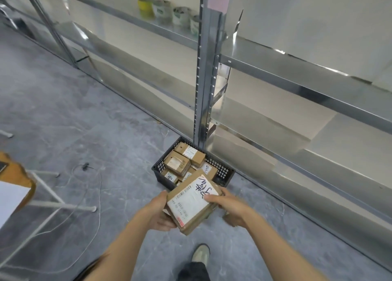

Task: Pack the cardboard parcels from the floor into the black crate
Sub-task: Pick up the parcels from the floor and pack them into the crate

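A flat cardboard parcel (191,204) with a white label and black handwriting is held in the air between both hands, just in front of the black crate (158,174). My left hand (158,213) grips its left edge from below. My right hand (230,206) holds its right side, thumb on the label. The black crate stands on the floor against the shelf post and holds several small cardboard parcels (177,163). Another parcel seems to lie under the held one, mostly hidden.
A metal shelving rack (203,79) runs along the wall behind the crate; several tape rolls (163,9) sit on an upper shelf. A table with white legs (51,204) and a thin cable (84,168) are at the left. My shoe (200,253) stands on the grey floor.
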